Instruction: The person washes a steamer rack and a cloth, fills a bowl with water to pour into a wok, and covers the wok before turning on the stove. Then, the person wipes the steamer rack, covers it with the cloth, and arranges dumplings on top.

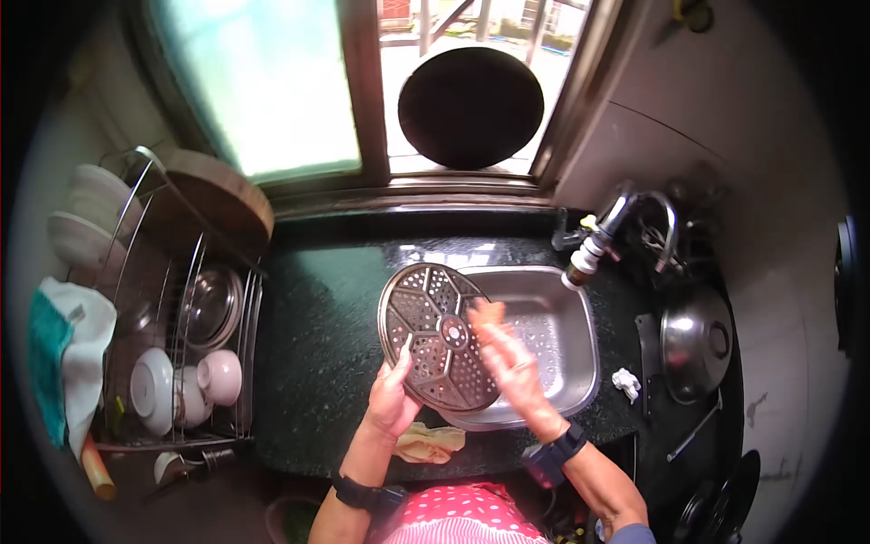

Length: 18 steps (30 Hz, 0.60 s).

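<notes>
A round metal steamer plate (433, 381), pierced with many small holes and divided by raised ribs, is held tilted over the left side of the sink (580, 399). My left hand (395, 399) grips its lower left rim, thumb on the upper face. Close to the plate's right side is my right hand (512, 363), its fingers smeared by motion near the centre; I cannot tell whether they hold anything. A crumpled yellowish cloth (429, 443) lies at the counter's front edge, below the plate.
A faucet (598, 240) reaches over the sink's back right corner. To the left stands a wire dish rack (258, 363) with bowls and a round wooden board (204, 195). A metal lid (696, 344) and crumpled white paper (625, 384) lie right. A dark round disc (471, 109) leans at the window.
</notes>
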Each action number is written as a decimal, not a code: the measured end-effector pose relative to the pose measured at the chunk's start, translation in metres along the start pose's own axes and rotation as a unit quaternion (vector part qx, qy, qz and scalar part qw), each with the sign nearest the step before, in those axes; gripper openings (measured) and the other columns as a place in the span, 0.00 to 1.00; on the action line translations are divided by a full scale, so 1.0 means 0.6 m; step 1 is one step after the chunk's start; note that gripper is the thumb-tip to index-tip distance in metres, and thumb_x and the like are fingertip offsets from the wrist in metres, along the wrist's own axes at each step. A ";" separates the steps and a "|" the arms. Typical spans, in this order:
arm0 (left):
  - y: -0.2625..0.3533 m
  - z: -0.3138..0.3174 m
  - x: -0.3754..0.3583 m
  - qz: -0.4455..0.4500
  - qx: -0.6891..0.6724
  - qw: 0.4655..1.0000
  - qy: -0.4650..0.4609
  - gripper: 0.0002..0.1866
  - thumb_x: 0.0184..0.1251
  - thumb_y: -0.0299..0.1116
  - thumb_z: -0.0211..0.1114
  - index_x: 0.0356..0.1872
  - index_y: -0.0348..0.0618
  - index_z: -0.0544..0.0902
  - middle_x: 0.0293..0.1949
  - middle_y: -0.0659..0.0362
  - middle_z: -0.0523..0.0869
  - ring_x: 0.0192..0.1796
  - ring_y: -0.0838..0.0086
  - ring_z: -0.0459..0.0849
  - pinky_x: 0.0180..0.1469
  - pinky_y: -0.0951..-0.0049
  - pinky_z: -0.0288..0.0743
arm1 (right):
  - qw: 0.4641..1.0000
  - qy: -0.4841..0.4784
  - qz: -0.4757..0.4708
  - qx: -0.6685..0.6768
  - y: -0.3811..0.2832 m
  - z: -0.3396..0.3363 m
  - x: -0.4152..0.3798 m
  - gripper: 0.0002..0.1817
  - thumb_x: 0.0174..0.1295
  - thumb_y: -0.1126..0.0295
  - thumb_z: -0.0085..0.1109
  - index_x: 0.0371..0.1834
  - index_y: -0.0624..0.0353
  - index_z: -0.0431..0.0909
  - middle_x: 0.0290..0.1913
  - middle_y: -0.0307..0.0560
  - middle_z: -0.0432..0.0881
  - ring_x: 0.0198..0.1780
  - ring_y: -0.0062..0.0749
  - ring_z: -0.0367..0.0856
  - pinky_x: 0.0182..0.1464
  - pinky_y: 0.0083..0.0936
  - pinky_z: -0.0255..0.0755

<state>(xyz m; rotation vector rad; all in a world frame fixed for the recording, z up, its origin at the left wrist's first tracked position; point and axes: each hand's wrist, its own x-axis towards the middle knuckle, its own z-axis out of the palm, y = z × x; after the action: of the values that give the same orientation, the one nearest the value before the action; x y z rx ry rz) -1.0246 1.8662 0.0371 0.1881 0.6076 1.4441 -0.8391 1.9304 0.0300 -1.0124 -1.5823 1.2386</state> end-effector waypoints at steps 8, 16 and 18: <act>-0.025 0.030 -0.002 -0.042 0.041 0.997 -0.055 0.21 0.76 0.34 0.48 0.67 0.43 0.62 0.62 0.53 0.73 0.62 0.62 0.75 0.63 0.54 0.72 | 0.904 -0.090 -0.159 -0.387 0.042 -0.032 0.000 0.23 0.65 0.69 0.45 0.63 0.67 0.69 0.68 0.64 0.63 0.68 0.63 0.59 0.69 0.49 0.54; -0.026 0.020 0.010 -0.062 0.096 0.985 -0.126 0.28 0.65 0.19 0.57 0.66 0.44 0.64 0.61 0.56 0.73 0.62 0.66 0.75 0.60 0.62 0.75 | 0.927 -0.052 -0.229 -0.293 -0.019 0.049 -0.011 0.22 0.58 0.73 0.49 0.58 0.64 0.72 0.62 0.61 0.70 0.62 0.59 0.68 0.57 0.52 0.65; -0.041 -0.006 0.005 -0.053 0.075 0.990 -0.107 0.29 0.64 0.19 0.59 0.66 0.44 0.63 0.62 0.57 0.71 0.64 0.65 0.72 0.61 0.62 0.73 | 0.897 -0.147 -0.293 -0.296 -0.067 0.045 -0.019 0.26 0.59 0.72 0.49 0.64 0.60 0.69 0.64 0.61 0.68 0.68 0.59 0.63 0.63 0.52 0.61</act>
<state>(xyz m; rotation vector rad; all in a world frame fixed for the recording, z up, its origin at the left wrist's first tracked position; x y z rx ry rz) -1.0048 1.8650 0.0216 0.4167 0.5418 1.2570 -0.8647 1.9049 0.0642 -0.6120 -2.3636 0.5029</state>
